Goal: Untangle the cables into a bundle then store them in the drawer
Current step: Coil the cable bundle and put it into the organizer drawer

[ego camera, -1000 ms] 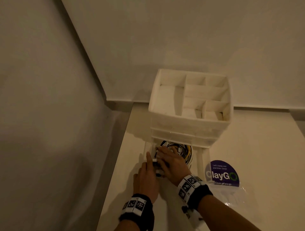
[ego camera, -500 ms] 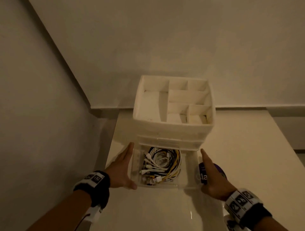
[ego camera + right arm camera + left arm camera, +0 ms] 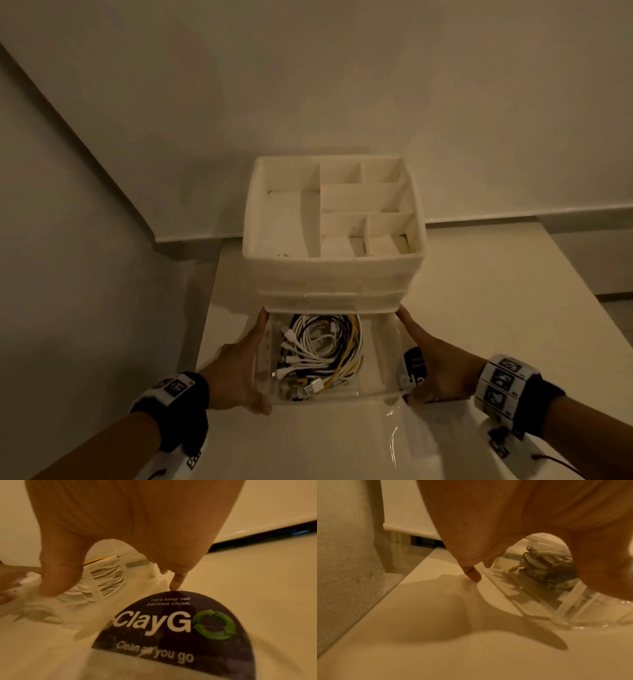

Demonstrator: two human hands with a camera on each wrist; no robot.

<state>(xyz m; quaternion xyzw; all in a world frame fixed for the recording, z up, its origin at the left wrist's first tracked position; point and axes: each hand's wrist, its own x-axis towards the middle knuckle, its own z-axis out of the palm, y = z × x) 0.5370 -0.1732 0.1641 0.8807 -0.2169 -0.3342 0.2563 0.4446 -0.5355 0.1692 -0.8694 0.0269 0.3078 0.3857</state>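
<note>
A clear plastic drawer [image 3: 380,342] stands pulled out from the bottom of a white organizer [image 3: 332,274] on the table. A coiled bundle of white, black and yellow cables [image 3: 322,349] lies inside it, also seen through the drawer wall as the cables [image 3: 539,561] and the cables [image 3: 106,577]. My left hand [image 3: 239,370] lies flat along the drawer's left side, fingers straight, thumb at the front corner. My right hand [image 3: 435,363] presses the right side the same way. Neither hand touches the cables.
The organizer's top tray [image 3: 284,222] has several empty compartments. A round dark "ClayGo" sticker [image 3: 171,626] lies on the table under my right hand. A wall [image 3: 68,274] runs close along the table's left edge. Bare tabletop [image 3: 496,308] extends to the right.
A second ago both hands were inside the drawer on the cables. They came out, spread apart, and now lie against the drawer's two sides.
</note>
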